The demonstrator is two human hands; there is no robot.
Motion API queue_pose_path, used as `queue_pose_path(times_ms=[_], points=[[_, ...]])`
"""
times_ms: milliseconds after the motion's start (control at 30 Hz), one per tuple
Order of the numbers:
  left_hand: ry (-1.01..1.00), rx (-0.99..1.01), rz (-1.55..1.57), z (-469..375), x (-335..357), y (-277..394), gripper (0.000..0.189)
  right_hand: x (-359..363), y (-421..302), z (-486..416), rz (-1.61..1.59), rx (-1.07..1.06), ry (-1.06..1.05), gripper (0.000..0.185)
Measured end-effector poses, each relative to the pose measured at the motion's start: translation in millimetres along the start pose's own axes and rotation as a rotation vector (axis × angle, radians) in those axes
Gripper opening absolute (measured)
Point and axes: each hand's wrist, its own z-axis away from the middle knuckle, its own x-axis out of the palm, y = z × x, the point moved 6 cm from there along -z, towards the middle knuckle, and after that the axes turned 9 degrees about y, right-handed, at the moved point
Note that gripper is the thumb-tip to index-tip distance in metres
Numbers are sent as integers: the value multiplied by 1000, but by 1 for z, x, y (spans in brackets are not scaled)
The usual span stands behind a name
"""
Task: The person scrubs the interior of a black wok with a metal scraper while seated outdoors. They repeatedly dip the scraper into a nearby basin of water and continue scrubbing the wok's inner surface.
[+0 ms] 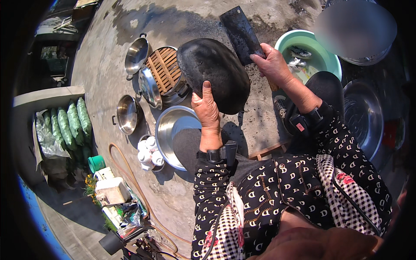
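A blackened wok [214, 71] is tilted in front of me, its sooty underside facing up. My left hand [208, 112] is shut on its near rim, thumb lying over the outer surface. In my right hand [274, 65] I grip a dark, stained cleaver [239, 34] where the blade meets the handle. The blade points up and away, just beyond the wok's right side; a small gap shows between them. Part of the wooden handle shows below my fingers. Dark flakes are scattered over the concrete floor [260, 107] under the wok.
A green basin [338, 65] holding water and a cloth stands right. Left are a metal basin [162, 143], a pot with a slatted wooden rack [162, 70], two steel pans [127, 115] and white bottles [150, 152]. A hose [143, 185] curves along the floor. Another metal basin [360, 107] sits far right.
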Motion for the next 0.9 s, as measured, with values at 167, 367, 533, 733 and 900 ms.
queue_pose_path(times_ms=[167, 367, 533, 733, 900], points=[[-75, -24, -142, -9, 4, 8, 48, 1, -6, -5, -45, -78, 61, 17], [-158, -156, 102, -29, 12, 11, 53, -8, -29, -4, -15, -368, 156, 22], [-76, -269, -25, -52, -6, 14, 49, -12, -15, -7, -117, -44, 65, 28], [-144, -171, 4, -43, 6, 16, 53, -15, -22, -8, -30, -76, 56, 30], [-178, -123, 37, -51, 28, 20, 56, -26, -41, -15, 124, -61, 11, 25]])
